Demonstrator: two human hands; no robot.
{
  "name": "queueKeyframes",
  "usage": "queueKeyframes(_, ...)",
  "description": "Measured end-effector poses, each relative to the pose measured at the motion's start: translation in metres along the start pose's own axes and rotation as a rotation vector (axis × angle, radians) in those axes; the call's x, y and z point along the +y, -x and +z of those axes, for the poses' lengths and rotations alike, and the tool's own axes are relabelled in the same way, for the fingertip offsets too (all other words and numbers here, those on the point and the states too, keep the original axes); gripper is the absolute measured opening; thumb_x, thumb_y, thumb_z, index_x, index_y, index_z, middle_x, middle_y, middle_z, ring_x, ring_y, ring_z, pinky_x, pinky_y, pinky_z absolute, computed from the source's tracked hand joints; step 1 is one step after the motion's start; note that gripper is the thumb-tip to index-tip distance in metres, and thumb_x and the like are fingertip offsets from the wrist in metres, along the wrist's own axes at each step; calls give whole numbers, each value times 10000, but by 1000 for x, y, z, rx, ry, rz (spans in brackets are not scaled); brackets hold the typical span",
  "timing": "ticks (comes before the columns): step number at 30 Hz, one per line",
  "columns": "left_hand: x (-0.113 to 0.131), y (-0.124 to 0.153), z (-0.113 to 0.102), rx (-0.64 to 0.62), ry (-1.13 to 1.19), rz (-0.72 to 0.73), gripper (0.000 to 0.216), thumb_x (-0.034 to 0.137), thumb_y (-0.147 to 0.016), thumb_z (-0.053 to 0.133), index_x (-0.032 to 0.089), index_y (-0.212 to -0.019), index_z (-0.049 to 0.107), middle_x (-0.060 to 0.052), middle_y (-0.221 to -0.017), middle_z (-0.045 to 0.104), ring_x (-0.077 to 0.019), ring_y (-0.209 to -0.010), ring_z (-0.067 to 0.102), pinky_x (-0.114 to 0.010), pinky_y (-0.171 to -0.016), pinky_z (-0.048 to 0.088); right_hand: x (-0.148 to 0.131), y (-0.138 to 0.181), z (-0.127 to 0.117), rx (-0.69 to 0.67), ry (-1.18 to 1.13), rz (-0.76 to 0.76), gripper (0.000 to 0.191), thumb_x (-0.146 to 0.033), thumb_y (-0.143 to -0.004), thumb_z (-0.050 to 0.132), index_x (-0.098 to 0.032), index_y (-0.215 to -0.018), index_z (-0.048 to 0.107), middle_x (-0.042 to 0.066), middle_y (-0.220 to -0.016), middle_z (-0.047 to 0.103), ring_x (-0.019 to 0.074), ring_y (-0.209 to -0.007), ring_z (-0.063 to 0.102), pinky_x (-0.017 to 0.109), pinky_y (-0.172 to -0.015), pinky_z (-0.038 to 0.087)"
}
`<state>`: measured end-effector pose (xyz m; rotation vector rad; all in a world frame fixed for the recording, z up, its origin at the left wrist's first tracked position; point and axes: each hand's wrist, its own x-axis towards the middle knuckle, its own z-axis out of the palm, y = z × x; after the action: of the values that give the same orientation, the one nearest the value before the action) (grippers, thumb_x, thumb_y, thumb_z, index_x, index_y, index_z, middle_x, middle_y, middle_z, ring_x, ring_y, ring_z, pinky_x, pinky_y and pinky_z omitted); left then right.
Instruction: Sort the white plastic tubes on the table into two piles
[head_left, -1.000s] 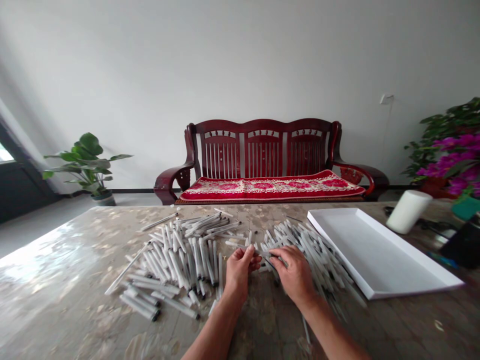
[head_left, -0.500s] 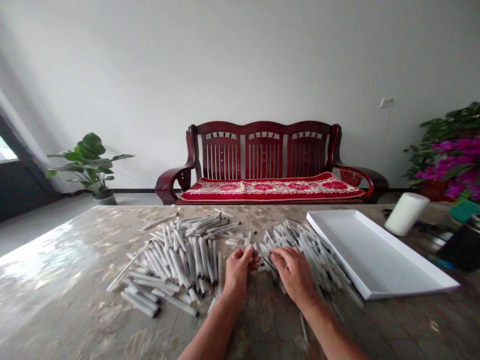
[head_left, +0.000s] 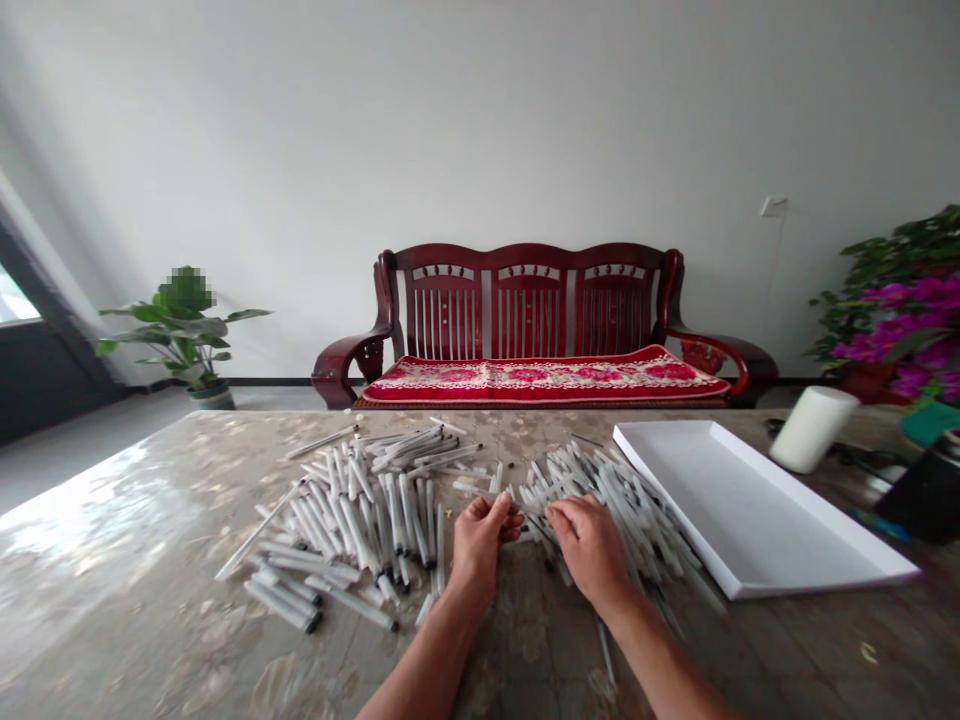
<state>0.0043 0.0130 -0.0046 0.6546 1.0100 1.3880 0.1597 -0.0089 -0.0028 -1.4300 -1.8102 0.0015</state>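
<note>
Our right hand (head_left: pixel 591 545) has edged slightly right, away from our left hand (head_left: pixel 480 540); both curl thumb toward fingers, though we cannot tell what they pinch. Pens (head_left: pixel 354 530) lie heaped left and right.

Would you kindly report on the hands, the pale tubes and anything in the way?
Left hand and right hand apart, holds unclear. Pale tubes in two piles. White tray right of them, not between the hands.

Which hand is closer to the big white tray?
The right hand is closer: it is left of the shallow white tray, with some pens lying between them. The left hand is farther left, beyond the right hand.
</note>
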Motion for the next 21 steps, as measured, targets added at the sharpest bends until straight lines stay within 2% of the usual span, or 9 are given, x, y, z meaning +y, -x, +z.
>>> queueKeyframes(7,0,2,1,-2,6,8,541,565,-406,887,155,-595,590,22,-511,616,-135,-533,630,-211,-492,484,0,0,-2,-9,-21,10,228,-258,-965,495,-213,-907,711,38,-871,727,211,-845,611,298,-772,412)
queueKeyframes(11,-1,2,2,0,3,11,529,545,-402,895,152,-594,598,21,-505,619,-139,-533,635,-209,-486,485,1,1,0,-44,38,18,227,-260,-954,525,-218,-832,712,29,-807,724,212,-801,613,293,-722,402)
queueKeyframes(16,-1,4,3,20,33,21,527,531,-390,904,146,-589,605,19,-507,624,-126,-517,625,-203,-484,490,-2,-1,-1,-15,58,-28,152,-225,-908,589,-227,-811,706,23,-817,721,217,-827,607,301,-765,403)
queueKeyframes(21,0,4,5,-8,65,7,526,504,-387,917,132,-643,648,-2,-550,661,-132,-536,645,-209,-506,516,-3,-1,-5,-54,36,17,209,-248,-951,515,-221,-875,708,33,-843,725,202,-811,633,289,-727,421)
